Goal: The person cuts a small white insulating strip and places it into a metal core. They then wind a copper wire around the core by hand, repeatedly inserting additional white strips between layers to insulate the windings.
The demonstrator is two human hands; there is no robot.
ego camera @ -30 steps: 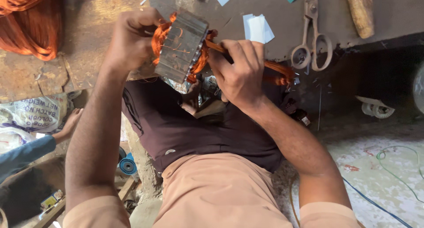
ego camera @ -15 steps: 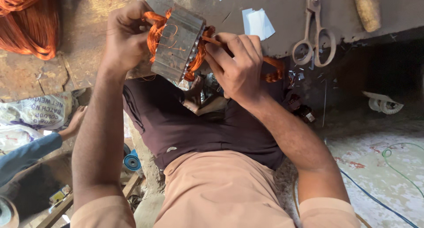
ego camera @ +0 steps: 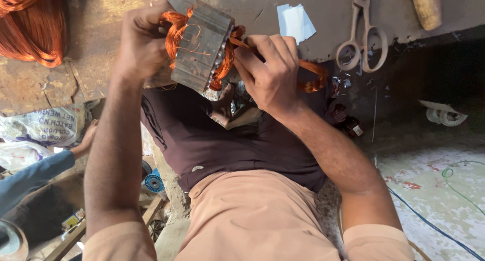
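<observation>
A grey laminated metal motor core [ego camera: 200, 46] wound with orange copper wire is held up over the bench edge. My left hand [ego camera: 141, 41] grips its left side, where wire loops bulge out. My right hand [ego camera: 270, 71] is closed on a bundle of copper wire [ego camera: 313, 74] that runs from the core's right end and loops out past my wrist. Both hands touch the core. The core's far face is hidden.
Steel scissors [ego camera: 362, 41], white paper slips [ego camera: 294, 21] and a wooden handle [ego camera: 427, 7] lie on the grey bench [ego camera: 333, 11]. A copper wire coil [ego camera: 30, 26] sits upper left. Another person's blue-sleeved arm [ego camera: 35, 172] reaches in low left. Cables cross the floor right.
The view has shifted slightly; the core and both hands sit a little higher and more left in frame. My right hand has slid closer to the core's end along the wire.
</observation>
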